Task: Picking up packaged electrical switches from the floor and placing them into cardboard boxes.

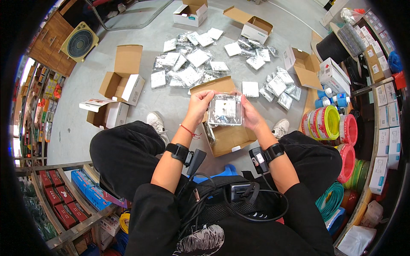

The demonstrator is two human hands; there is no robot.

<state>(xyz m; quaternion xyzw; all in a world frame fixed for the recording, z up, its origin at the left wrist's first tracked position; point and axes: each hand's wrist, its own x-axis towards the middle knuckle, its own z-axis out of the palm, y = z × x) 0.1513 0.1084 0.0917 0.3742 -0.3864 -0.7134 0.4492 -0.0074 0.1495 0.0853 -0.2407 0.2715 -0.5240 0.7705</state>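
Note:
A white wall switch or socket plate [225, 108] in a clear plastic bag is held up between my two hands. My left hand [201, 101] pinches the bag's upper left edge with thumb and fingers. On the opposite side, my right hand [251, 112] grips the bag's right edge. Directly beneath is an open cardboard box [232, 137], its flap [213, 84] folded back; some bagged pieces show along its left inner side. Just beyond my right hand a single bagged plate [250, 89] lies on the floor.
Beyond lie a large heap of bagged plates [189, 65] and two smaller piles, one behind [251, 51] and one right [280, 84]. Open boxes stand left [125, 86] and at the back [256, 28]. Wire coils [323, 123] and shelving flank my right; a fan [80, 41] stands far left.

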